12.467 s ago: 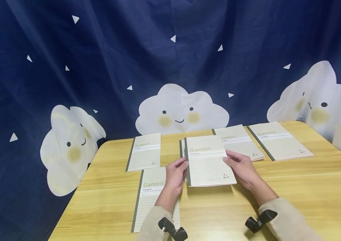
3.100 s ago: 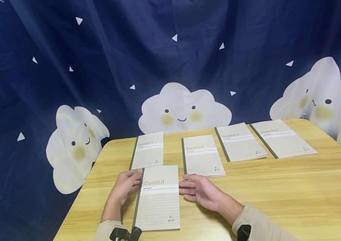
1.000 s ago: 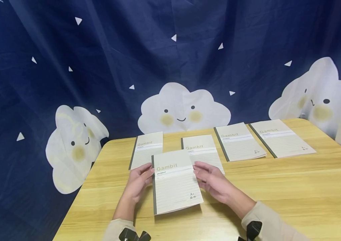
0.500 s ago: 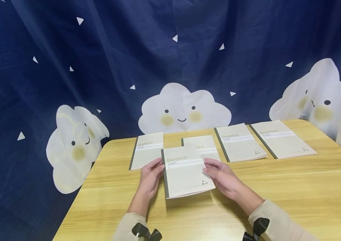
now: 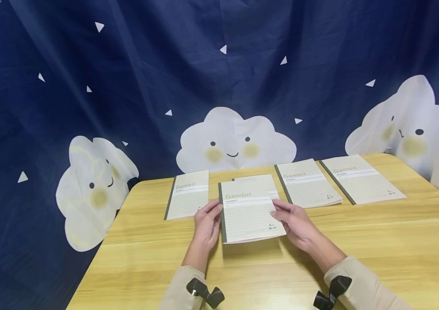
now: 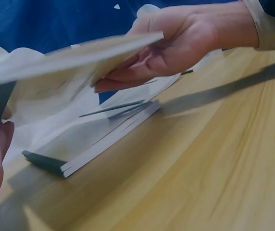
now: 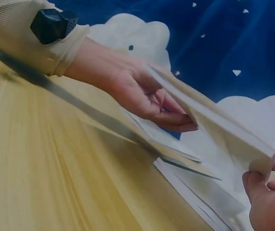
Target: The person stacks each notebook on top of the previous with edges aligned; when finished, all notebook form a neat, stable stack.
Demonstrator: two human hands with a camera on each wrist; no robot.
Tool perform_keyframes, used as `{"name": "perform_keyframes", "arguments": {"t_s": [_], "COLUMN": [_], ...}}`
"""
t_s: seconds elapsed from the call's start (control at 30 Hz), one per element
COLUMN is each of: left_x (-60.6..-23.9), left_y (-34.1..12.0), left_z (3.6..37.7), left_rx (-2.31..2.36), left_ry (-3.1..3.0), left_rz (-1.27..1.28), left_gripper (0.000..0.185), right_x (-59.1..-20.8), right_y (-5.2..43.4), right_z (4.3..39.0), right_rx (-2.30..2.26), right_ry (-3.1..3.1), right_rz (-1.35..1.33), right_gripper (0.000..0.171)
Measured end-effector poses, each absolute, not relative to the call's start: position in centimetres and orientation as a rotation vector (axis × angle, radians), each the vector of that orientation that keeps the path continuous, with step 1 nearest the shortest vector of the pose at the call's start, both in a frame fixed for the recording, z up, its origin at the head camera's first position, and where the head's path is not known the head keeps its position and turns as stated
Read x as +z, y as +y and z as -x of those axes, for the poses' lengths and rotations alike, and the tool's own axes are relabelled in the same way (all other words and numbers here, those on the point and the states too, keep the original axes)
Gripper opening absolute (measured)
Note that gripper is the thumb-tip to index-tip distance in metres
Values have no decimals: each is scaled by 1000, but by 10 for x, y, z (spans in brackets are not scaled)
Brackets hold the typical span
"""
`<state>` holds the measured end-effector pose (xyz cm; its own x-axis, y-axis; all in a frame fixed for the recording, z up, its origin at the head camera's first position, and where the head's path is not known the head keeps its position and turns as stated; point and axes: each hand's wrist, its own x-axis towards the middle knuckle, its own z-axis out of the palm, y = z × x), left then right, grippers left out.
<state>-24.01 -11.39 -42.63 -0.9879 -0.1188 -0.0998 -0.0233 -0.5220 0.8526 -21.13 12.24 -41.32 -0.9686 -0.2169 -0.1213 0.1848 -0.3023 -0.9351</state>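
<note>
- The held notebook (image 5: 251,212) is travelling away from the near left part of the table (image 5: 378,249), where it lay flat three seconds ago — it is now hanging in the air over the middle stack (image 5: 258,180), covering nearly all of it.
- Both hands are carrying it by its side edges: the left hand (image 5: 207,224) is pinching the dark spine edge, the right hand (image 5: 297,221) is gripping the open edge with fingers under and thumb on the cover.
- Judging from the earlier frames, the middle stack is receiving the loose copies one at a time, so this one is likely heading onto it; the spot near the person where it lay is now bare wood.
- The head view is showing the layout: the left notebook (image 5: 188,200) beside the stack, and two more notebooks (image 5: 307,184) (image 5: 360,179) lying well apart at the right.
- The left wrist view is showing what the head view cannot — a clear gap between the lifted notebook (image 6: 80,60) and the stack (image 6: 104,137) below, so they are not touching yet.
- The right wrist view is showing the left hand's curled fingers (image 7: 173,113) under the tilted cover.
</note>
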Motion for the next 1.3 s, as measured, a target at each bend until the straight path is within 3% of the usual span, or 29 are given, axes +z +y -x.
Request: {"name": "perform_keyframes", "arguments": {"t_s": [0.37, 0.8, 1.3], "left_x": [-428, -436, -451], "left_y": [-105, -99, -94], "left_z": [250, 270, 281], "left_rx": [-2577, -2228, -2099], "left_ry": [-1845, -2028, -2179], "left_rz": [-63, -214, -172], "left_gripper": [51, 29, 28], "right_x": [-411, -419, -436], "right_y": [131, 133, 134], "right_z": [227, 247, 255], "right_rx": [-2411, -2350, -2225], "right_ry": [1714, 1833, 2146], "right_rz": [24, 29, -87], "right_gripper": [56, 55, 48]}}
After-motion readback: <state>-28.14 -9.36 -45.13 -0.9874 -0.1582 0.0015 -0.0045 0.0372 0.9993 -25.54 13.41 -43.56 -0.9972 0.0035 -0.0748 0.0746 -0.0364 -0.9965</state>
